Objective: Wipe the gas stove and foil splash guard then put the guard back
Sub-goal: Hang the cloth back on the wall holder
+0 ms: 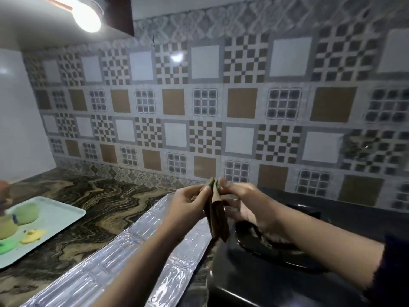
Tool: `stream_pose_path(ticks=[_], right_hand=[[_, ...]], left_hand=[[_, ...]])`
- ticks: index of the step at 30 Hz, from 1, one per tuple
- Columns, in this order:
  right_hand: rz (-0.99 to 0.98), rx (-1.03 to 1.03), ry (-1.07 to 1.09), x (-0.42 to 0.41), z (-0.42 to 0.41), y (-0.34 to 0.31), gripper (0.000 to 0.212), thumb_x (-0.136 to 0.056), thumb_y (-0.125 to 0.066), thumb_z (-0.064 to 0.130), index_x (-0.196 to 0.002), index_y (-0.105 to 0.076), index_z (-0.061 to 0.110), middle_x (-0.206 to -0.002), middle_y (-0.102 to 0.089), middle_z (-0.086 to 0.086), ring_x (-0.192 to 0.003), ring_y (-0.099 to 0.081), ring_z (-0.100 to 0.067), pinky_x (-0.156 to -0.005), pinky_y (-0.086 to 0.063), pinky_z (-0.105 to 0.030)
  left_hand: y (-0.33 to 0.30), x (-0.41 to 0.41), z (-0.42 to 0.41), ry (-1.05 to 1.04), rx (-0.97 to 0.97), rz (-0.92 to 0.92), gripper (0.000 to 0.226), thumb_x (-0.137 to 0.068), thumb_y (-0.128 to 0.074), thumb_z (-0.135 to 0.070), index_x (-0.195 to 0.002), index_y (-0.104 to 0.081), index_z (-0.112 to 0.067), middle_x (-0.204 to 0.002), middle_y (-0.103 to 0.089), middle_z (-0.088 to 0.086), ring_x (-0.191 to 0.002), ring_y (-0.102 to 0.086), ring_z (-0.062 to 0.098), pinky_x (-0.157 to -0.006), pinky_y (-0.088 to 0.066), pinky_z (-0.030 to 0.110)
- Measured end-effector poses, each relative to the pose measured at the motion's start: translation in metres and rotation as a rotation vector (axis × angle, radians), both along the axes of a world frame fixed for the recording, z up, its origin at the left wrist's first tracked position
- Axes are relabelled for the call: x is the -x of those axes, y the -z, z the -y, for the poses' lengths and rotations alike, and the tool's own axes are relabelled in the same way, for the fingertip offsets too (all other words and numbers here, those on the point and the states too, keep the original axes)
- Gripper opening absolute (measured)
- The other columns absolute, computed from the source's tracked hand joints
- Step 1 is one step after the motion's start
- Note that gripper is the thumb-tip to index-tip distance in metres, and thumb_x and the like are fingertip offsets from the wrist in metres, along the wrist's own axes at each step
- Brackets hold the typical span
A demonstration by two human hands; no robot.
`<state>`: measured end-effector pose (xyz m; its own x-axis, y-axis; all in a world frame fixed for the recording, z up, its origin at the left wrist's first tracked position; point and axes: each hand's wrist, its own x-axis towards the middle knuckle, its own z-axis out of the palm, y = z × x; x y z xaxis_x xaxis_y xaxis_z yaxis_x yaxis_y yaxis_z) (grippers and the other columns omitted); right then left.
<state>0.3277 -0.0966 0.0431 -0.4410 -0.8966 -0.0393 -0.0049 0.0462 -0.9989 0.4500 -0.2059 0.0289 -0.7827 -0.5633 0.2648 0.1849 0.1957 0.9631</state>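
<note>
A brown folded cloth (217,216) hangs between both hands above the counter. My left hand (188,206) pinches its upper left edge and my right hand (245,202) grips its upper right edge. Below and to the right sits the black gas stove (287,273), with a dark burner ring under my right forearm. The silver foil splash guard (124,258) lies flat on the counter to the left of the stove, running diagonally under my left forearm.
A pale tray (62,220) with green and yellow items sits at the left on the marbled brown counter (88,196). A patterned tile wall (221,107) rises behind. A bright lamp (87,15) glows at the top left.
</note>
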Motion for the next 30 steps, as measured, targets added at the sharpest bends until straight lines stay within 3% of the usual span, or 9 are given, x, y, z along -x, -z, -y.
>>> stream_pose_path(ticks=[3, 5, 7, 10, 12, 14, 19, 24, 30], right_hand=[[0.044, 0.041, 0.125, 0.013, -0.028, -0.007, 0.059, -0.077, -0.073, 0.043, -0.111, -0.061, -0.003, -0.094, -0.07, -0.018, -0.094, -0.066, -0.032, -0.097, -0.047, -0.05], [0.074, 0.068, 0.231, 0.026, -0.052, -0.011, 0.045, -0.079, -0.074, 0.021, -0.111, -0.058, -0.007, -0.098, -0.067, -0.026, -0.09, -0.065, -0.035, -0.09, -0.051, -0.048], [0.061, 0.075, 0.355, 0.042, -0.073, -0.013, 0.016, -0.084, -0.062, 0.004, -0.099, -0.064, 0.0, -0.091, -0.066, -0.022, -0.085, -0.063, -0.031, -0.077, -0.053, -0.04], [-0.097, 0.063, 0.512, 0.075, -0.118, -0.015, 0.013, -0.085, -0.059, 0.003, -0.085, -0.066, 0.014, -0.085, -0.066, -0.009, -0.084, -0.061, -0.022, -0.066, -0.049, -0.028], [-0.306, 0.051, 0.608, 0.096, -0.148, -0.014, 0.017, -0.085, -0.062, 0.004, -0.082, -0.065, 0.021, -0.082, -0.066, -0.002, -0.082, -0.062, -0.017, -0.062, -0.047, -0.023], [-0.559, 0.062, 0.654, 0.118, -0.177, -0.014, 0.025, -0.083, -0.066, 0.003, -0.082, -0.063, 0.027, -0.081, -0.064, 0.003, -0.081, -0.062, -0.014, -0.063, -0.046, -0.019], [-1.142, 0.139, 0.667, 0.162, -0.238, -0.028, 0.024, -0.082, -0.063, -0.003, -0.092, -0.063, 0.018, -0.09, -0.06, 0.003, -0.082, -0.055, 0.004, -0.069, -0.04, 0.002], [-1.704, -0.035, 0.534, 0.233, -0.272, -0.023, 0.028, -0.081, -0.062, -0.006, -0.106, -0.07, 0.004, -0.107, -0.059, -0.015, -0.078, -0.064, -0.022, -0.066, -0.058, -0.025], [-2.047, -0.164, 0.457, 0.319, -0.283, -0.008, 0.023, -0.089, -0.055, 0.007, -0.108, -0.065, -0.001, -0.112, -0.06, -0.016, -0.079, -0.064, -0.027, -0.056, -0.058, -0.034]], left_hand=[[-0.011, 0.018, -0.029, 0.009, 0.127, -0.025, 0.026, -0.095, -0.055, -0.018, -0.079, -0.075, -0.013, -0.071, -0.066, 0.004, -0.073, -0.06, 0.015, -0.077, -0.054, 0.048], [-0.017, 0.035, -0.049, 0.006, 0.238, -0.007, 0.023, -0.089, -0.056, -0.031, -0.081, -0.073, -0.017, -0.069, -0.064, 0.001, -0.07, -0.058, 0.015, -0.076, -0.054, 0.055], [-0.023, 0.05, -0.062, -0.023, 0.326, -0.001, 0.02, -0.083, -0.053, -0.032, -0.08, -0.071, -0.023, -0.068, -0.064, 0.0, -0.068, -0.059, 0.018, -0.073, -0.053, 0.055], [-0.033, 0.081, -0.091, -0.074, 0.383, 0.004, 0.022, -0.09, -0.053, -0.011, -0.085, -0.069, -0.025, -0.077, -0.07, 0.004, -0.069, -0.065, 0.02, -0.068, -0.058, 0.046], [-0.038, 0.1, -0.108, -0.063, 0.439, -0.013, 0.025, -0.092, -0.049, -0.003, -0.101, -0.064, -0.021, -0.075, -0.067, 0.001, -0.053, -0.056, 0.003, -0.048, -0.048, 0.025], [-0.042, 0.12, -0.124, -0.042, 0.592, -0.029, 0.027, -0.092, -0.046, -0.001, -0.104, -0.057, -0.022, -0.077, -0.065, 0.003, -0.047, -0.049, 0.0, -0.043, -0.037, 0.016], [-0.044, 0.186, -0.153, 0.027, 1.161, -0.042, 0.029, -0.087, -0.054, -0.002, -0.113, -0.059, -0.015, -0.109, -0.054, 0.006, -0.091, -0.056, 0.019, -0.076, -0.053, 0.035], [-0.044, 0.256, -0.181, 0.056, 1.457, 0.083, 0.052, -0.09, -0.059, -0.02, -0.14, -0.043, -0.025, -0.129, -0.04, 0.005, -0.1, -0.058, 0.02, -0.081, -0.056, 0.029], [-0.047, 0.332, -0.203, 0.095, 1.543, 0.242, 0.055, -0.093, -0.052, -0.018, -0.144, -0.033, -0.024, -0.132, -0.034, 0.006, -0.098, -0.054, 0.019, -0.081, -0.051, 0.023]])
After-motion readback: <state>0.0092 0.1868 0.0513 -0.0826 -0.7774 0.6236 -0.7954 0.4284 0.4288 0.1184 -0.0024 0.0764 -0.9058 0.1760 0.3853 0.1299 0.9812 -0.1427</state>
